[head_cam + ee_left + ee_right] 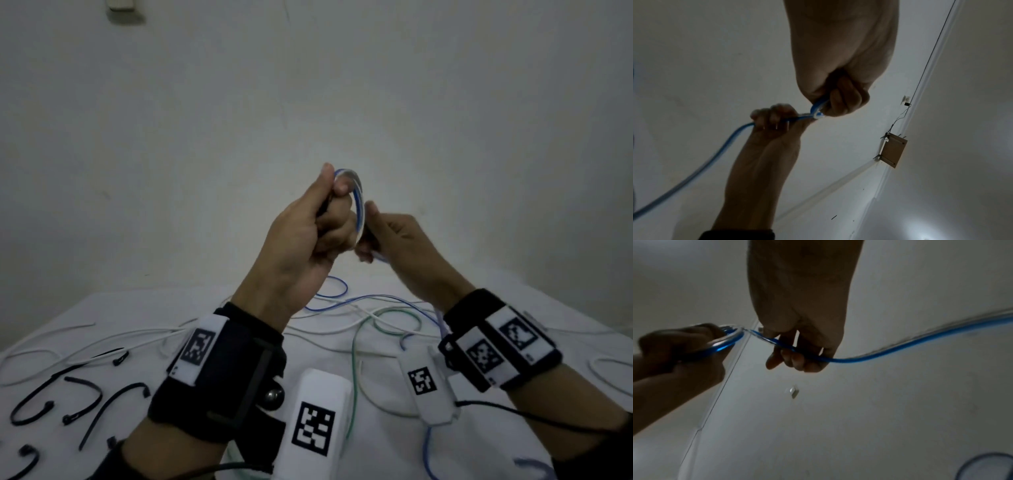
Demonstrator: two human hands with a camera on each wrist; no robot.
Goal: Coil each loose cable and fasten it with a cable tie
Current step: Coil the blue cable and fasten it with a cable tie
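Head view: nearest me, black cable ties [82, 401] lie scattered at the table's [51, 329] near left corner. Farther in, white, green and blue loose cables [363, 329] tangle across the middle. Above them I see my left hand [308, 233] fisted round a small coil of the blue cable [358, 202] (held off the table), my right hand [394, 240] beside it pinching the trailing length.

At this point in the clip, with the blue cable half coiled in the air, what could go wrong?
1. The coil sits in the left hand alone; a loosened grip could let its loops spring open.
2. The blue cable's tail lies among white cables and a green cable, so the right hand may drag them along.
3. The ties lie on the table, so fetching one costs a hand.
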